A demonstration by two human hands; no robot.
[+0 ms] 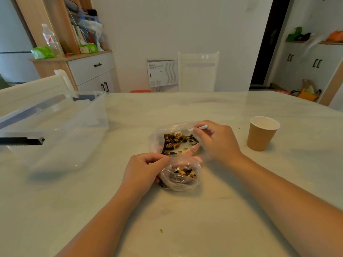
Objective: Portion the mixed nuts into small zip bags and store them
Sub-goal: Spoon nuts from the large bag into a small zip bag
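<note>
Left hand [143, 168] fingers pinch the small zip bag [181, 176] rim; right hand [217, 140] fingers grip a white spoon [194, 129] over the large nut bag [172, 140] on the desk [204, 210].

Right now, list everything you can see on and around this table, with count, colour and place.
big bag: one, clear, table centre, holding mixed nuts
small bag: one, clear, nearest the person, partly filled with nuts
spoon: one, white, in the big bag's mouth
cup: one, brown paper, right of the bags
bin: one, clear with black latches, table left
crumb: one, dark, near edge
chairs: two, white, far side and left
bottle: one, clear, on left cabinet
left hand: grip on the small bag
right hand: grip on the spoon
</note>
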